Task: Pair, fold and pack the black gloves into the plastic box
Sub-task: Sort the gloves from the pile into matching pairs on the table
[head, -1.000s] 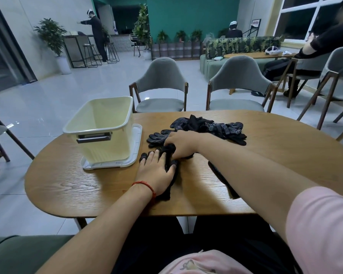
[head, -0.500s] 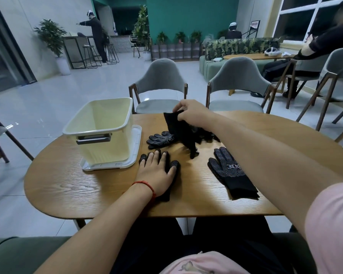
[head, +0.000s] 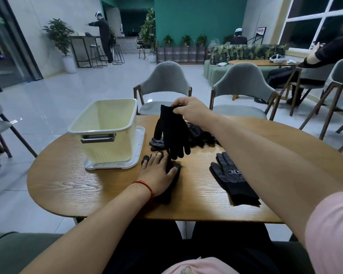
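My right hand (head: pixel 190 110) pinches the cuff of a black glove (head: pixel 171 133), which hangs fingers down above the table. Flat under my left hand (head: pixel 158 171) lies another black glove (head: pixel 169 192), its dotted fingertips showing past my fingers. A third glove (head: pixel 233 179) with white dots lies palm up to the right. A loose pile of black gloves (head: pixel 201 135) sits behind the hanging one, and one dotted glove (head: pixel 156 143) lies beside it. The pale yellow plastic box (head: pixel 105 129) stands open on its white lid (head: pixel 139 153) at the left.
The oval wooden table (head: pixel 87 184) has bare wood in front of the box and at the far right. Two grey chairs (head: pixel 164 89) stand behind it. Other people sit or stand farther back in the room.
My right hand has lifted one glove out of the pile and raised it by the cuff so it hangs free. My left hand has stayed pressed on its glove.
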